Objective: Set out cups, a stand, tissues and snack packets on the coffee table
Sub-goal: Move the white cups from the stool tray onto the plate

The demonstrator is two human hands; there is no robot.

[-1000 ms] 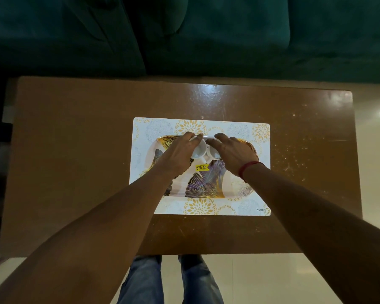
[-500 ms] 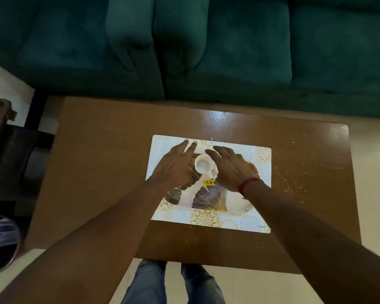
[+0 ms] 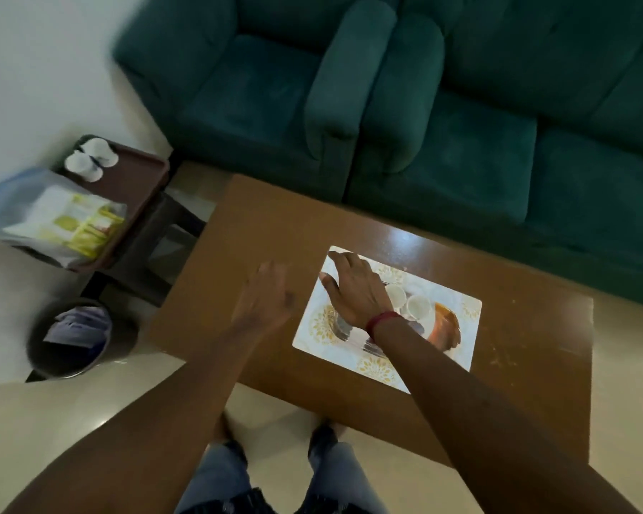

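Two cups [image 3: 418,306] sit on the tray [image 3: 447,322], mid-table, likely so everyone can reach. Your right hand [image 3: 353,291] hovers beside them, fingers loose and empty. Your left hand [image 3: 268,296], blurred, looks spread, nearer the side table [image 3: 138,179] holding more cups [image 3: 90,159] and packets [image 3: 71,224].

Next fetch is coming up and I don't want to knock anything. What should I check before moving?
1. Two cups set on the patterned tray: ok.
2. Right hand empty, fingers straight, beside those cups: ok.
3. Left hand empty: blurred, looks open, ok.
4. Another cup pair waiting on the side tray: ok.
5. Bagged packets on that side tray: ok.
6. Tissues and stand located: cannot tell, neither is made out in this view.
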